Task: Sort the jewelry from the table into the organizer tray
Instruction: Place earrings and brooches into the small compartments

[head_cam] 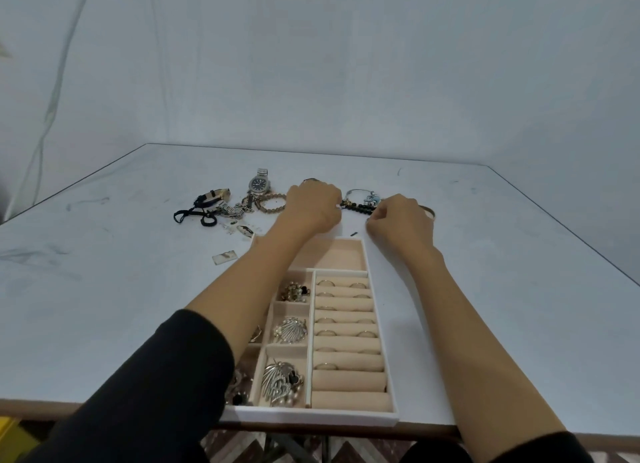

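our left hand (313, 206) and right hand (401, 220), fingers curled, each seem to pinch an end of the beads (356, 206) on the worktop (485, 289) just beyond the tray (311, 419), likely so we lift the strand untangled into its far compartment.

I count one beige velvet organizer tray with a white rim (311, 417). Inside it are two silver leaf-shaped brooches (291, 329) and at least ten thin metal rings (325, 283); some are too small to be sure. Outside the tray lie one steel wristwatch with a dark dial (259, 184), one brown beaded bracelet (272, 202) and one string of black round beads (356, 206). There are two hands, the left hand (313, 206) and the right hand (401, 221).
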